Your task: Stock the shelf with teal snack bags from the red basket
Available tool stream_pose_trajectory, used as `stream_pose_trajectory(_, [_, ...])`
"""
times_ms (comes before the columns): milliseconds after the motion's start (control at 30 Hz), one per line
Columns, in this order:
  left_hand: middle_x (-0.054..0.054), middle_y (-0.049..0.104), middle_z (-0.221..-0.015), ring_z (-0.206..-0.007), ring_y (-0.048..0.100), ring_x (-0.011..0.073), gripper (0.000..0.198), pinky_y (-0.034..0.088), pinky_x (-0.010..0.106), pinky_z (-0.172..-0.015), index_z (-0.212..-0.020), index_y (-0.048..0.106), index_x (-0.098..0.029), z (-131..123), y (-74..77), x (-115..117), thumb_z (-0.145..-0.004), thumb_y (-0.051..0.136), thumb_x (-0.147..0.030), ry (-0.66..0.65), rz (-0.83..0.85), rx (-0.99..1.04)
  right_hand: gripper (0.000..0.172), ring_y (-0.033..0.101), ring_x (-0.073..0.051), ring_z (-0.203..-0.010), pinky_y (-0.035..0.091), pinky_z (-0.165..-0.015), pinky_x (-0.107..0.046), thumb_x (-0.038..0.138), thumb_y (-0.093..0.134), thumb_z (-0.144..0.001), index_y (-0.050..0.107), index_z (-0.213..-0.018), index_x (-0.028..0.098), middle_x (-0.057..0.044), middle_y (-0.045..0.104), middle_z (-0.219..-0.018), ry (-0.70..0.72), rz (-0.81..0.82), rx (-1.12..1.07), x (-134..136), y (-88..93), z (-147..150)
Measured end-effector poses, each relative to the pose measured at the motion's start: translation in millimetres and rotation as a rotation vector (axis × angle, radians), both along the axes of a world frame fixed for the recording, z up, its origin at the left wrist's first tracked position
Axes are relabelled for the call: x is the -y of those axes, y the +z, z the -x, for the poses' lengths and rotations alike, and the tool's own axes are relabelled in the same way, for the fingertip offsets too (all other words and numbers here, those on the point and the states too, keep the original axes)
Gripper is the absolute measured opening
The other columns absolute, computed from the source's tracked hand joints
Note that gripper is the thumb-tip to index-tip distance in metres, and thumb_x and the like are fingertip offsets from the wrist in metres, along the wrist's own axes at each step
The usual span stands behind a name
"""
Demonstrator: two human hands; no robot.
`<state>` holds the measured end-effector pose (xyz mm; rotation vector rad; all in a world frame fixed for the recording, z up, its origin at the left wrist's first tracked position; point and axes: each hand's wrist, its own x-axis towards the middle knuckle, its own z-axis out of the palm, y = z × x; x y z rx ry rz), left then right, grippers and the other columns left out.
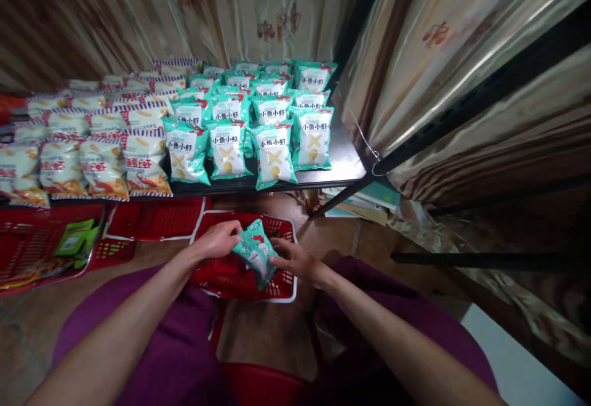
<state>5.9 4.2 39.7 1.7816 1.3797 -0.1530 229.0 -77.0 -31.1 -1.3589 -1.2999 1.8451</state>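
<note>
Over the red basket (286, 298) between the person's knees, a teal snack bag (255, 253) is held by both hands. Its long axis runs from the far end near the table back toward the person, tilted a little to the right. The left hand (216, 241) is closed over the bag's upper left edge and the right hand (298, 262) pinches its right edge with the fingertips, so the bag lies directly between them, about equally close to each. Rows of matching teal bags (252, 129) lie well apart on the black table (344, 162) beyond.
</note>
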Motion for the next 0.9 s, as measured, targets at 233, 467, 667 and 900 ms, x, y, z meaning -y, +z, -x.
stream_pose_trajectory(233, [-0.002, 0.059, -0.066, -0.044, 0.055, 0.0126, 0.011, 0.038, 0.024, -0.048, -0.080, 0.056, -0.020, -12, -16.5, -13, -0.077, 0.047, -0.026, 0.148, 0.059, 0.143, 0.057, 0.063, -0.025, -0.098, 0.047, -0.089, -0.041, 0.057, 0.071, -0.067, 0.065, -0.106, 0.015, -0.008, 0.069, -0.105, 0.050, 0.149, -0.055, -1, 13.1, -17])
stream_pose_trajectory(467, [0.003, 0.065, -0.071, -0.070, 0.060, 0.0184, 0.010, 0.042, 0.024, -0.062, -0.068, 0.062, -0.019, -20, -21.6, -32, -0.069, 0.056, -0.026, 0.282, -0.015, 0.216, 0.054, 0.064, -0.021, -0.087, 0.048, -0.083, -0.037, 0.053, 0.077, -0.062, 0.069, -0.100, 0.015, -0.005, 0.071, -0.093, -0.043, 0.159, -0.150, -11, 11.0, -20])
stream_pose_trajectory(667, [0.003, 0.067, -0.071, -0.069, 0.060, 0.0198, 0.015, 0.042, 0.026, -0.061, -0.070, 0.067, -0.017, -22, -14.4, -35, -0.065, 0.060, -0.030, 0.370, 0.076, 0.261, 0.052, 0.063, -0.019, -0.084, 0.049, -0.081, -0.035, 0.052, 0.077, -0.063, 0.069, -0.099, 0.015, -0.004, 0.070, -0.092, -0.051, 0.152, -0.146, -15, 11.6, -25])
stream_pose_trajectory(900, [0.002, 0.067, -0.068, -0.073, 0.060, 0.0207, 0.015, 0.041, 0.025, -0.063, -0.067, 0.066, -0.017, -21, -18.0, -39, -0.059, 0.067, -0.031, 0.468, 0.184, 0.349, 0.050, 0.062, -0.019, -0.085, 0.048, -0.082, -0.035, 0.051, 0.077, -0.063, 0.067, -0.097, 0.016, -0.003, 0.068, -0.093, -0.064, 0.144, -0.117, -17, 6.2, -27])
